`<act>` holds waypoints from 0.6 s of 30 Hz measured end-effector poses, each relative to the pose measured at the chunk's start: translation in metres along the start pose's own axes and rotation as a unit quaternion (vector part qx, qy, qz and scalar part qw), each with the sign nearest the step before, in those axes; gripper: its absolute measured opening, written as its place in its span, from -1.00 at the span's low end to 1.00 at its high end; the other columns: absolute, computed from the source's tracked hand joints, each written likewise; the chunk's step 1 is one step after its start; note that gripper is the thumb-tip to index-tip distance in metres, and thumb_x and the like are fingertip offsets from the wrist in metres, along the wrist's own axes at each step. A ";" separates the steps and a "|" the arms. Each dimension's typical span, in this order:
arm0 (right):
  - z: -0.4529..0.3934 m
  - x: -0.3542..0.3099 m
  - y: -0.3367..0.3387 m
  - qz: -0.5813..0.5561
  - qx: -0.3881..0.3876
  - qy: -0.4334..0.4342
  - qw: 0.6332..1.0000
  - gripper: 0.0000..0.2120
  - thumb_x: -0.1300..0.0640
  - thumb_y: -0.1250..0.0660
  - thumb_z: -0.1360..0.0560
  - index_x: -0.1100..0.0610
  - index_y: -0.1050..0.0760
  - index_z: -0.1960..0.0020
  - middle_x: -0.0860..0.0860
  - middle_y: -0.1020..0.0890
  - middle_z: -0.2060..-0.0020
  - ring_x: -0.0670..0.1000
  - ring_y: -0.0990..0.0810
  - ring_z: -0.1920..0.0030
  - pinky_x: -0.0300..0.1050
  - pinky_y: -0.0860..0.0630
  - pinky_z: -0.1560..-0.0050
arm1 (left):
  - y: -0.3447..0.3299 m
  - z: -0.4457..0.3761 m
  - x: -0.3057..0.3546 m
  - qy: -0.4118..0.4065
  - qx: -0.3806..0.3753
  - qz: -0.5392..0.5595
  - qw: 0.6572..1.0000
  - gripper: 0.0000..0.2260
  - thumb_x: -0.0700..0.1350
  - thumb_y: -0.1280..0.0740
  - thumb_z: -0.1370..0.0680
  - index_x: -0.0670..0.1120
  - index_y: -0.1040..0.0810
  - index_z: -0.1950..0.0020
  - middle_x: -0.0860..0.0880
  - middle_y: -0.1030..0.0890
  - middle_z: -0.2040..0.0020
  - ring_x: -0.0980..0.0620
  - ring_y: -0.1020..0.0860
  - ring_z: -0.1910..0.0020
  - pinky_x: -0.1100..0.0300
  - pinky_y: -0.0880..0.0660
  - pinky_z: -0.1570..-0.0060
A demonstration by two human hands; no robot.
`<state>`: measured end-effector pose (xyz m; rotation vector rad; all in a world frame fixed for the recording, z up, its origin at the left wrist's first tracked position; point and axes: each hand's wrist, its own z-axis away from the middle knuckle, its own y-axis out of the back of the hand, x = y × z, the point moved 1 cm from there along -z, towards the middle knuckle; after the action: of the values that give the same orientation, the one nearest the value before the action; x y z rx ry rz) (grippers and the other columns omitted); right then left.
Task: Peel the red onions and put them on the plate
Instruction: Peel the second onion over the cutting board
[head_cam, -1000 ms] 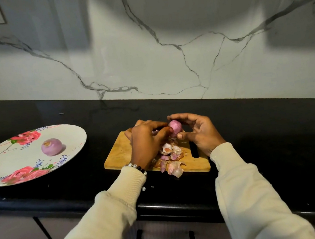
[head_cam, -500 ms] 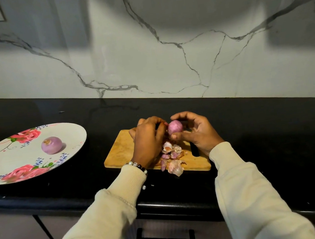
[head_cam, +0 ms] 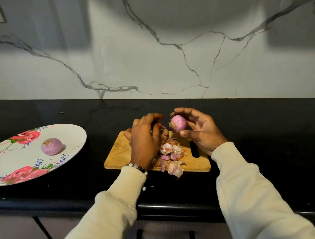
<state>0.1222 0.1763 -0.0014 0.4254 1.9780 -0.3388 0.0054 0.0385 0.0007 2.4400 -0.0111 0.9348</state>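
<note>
- Red onion point(head_cam: 178, 123), smooth and pale pink, sits pinched between the thumb and curled fingers of the right hand point(head_cam: 200, 131), lifted just above the far edge of the cutting board point(head_cam: 121, 153); its rooty end points left, toward the other hand.
- The left hand point(head_cam: 144, 139) is apart from the onion, fingers curled down over a scrap of brown skin point(head_cam: 164, 133) at the board; a thin thread of peel seems to run between the two (hard to be sure).
- Loose peels point(head_cam: 170, 153) lie heaped on the board between the wrists.
- The plate point(head_cam: 1, 160) lies well to the left on the black counter, with one peeled onion point(head_cam: 51, 146) already on it.
- The plate is on the left hand's side, yet the right hand holds the onion, so delivery likely means a reach across or a hand-over.
</note>
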 end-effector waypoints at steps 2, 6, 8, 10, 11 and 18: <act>0.000 0.000 0.000 0.004 -0.001 0.002 1.000 -0.42 0.59 -0.37 -0.37 0.13 -0.51 -0.27 0.15 -0.60 -0.25 0.14 -0.53 -0.33 0.02 -0.56 -0.22 | 0.001 0.001 0.001 -0.016 -0.002 -0.030 0.999 -0.79 -0.16 -0.30 -0.60 0.10 -0.62 -0.13 0.11 -0.64 -0.07 0.05 -0.47 -0.14 0.04 -0.18 -0.10; 0.000 -0.001 0.000 0.007 0.010 0.006 1.000 -0.40 0.63 -0.38 -0.31 0.16 -0.52 -0.24 0.13 -0.62 -0.22 0.12 -0.55 -0.31 -0.06 -0.57 -0.14 | 0.004 0.002 0.005 -0.023 0.010 -0.055 0.998 -0.83 -0.08 -0.27 -0.62 0.11 -0.65 -0.06 0.10 -0.66 0.01 0.06 -0.49 -0.08 0.07 -0.07 -0.03; 0.000 -0.001 0.000 0.018 0.011 0.010 1.000 -0.42 0.62 -0.40 -0.30 0.19 -0.54 -0.22 0.12 -0.62 -0.22 0.12 -0.55 -0.30 -0.07 -0.57 -0.14 | 0.004 0.002 0.005 -0.019 0.010 -0.054 0.998 -0.83 -0.05 -0.26 -0.62 0.11 -0.65 -0.03 0.11 -0.66 0.02 0.06 -0.48 -0.09 0.07 -0.07 -0.03; 0.001 -0.002 -0.001 0.026 0.011 0.005 1.000 -0.45 0.62 -0.40 -0.30 0.20 -0.56 -0.20 0.12 -0.62 -0.21 0.12 -0.56 -0.30 -0.05 -0.58 -0.14 | 0.004 0.002 0.004 -0.025 -0.005 -0.052 0.998 -0.85 0.00 -0.30 -0.59 0.12 -0.66 -0.05 0.13 -0.66 0.00 0.06 -0.45 -0.13 0.07 -0.07 -0.03; 0.001 -0.002 -0.001 0.026 0.011 0.001 1.000 -0.45 0.62 -0.40 -0.30 0.20 -0.57 -0.19 0.11 -0.62 -0.21 0.11 -0.56 -0.29 -0.03 -0.58 -0.15 | 0.004 0.002 0.005 -0.029 -0.016 -0.052 0.998 -0.84 0.04 -0.33 -0.57 0.12 -0.66 -0.09 0.13 -0.66 -0.01 0.06 -0.43 -0.14 0.07 -0.07 -0.03; 0.001 -0.001 -0.002 0.012 0.005 -0.008 1.000 -0.45 0.63 -0.41 -0.28 0.19 -0.58 -0.15 0.07 -0.64 -0.13 0.15 -0.59 -0.26 0.00 -0.60 -0.18 | 0.005 0.004 0.005 -0.050 -0.047 -0.005 0.998 -0.80 0.06 -0.38 -0.52 0.11 -0.67 -0.12 0.13 -0.66 0.04 0.08 -0.39 -0.11 0.06 -0.09 -0.04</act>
<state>0.1228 0.1738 -0.0014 0.4505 1.9540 -0.3355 0.0105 0.0333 0.0038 2.3944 -0.0778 0.7895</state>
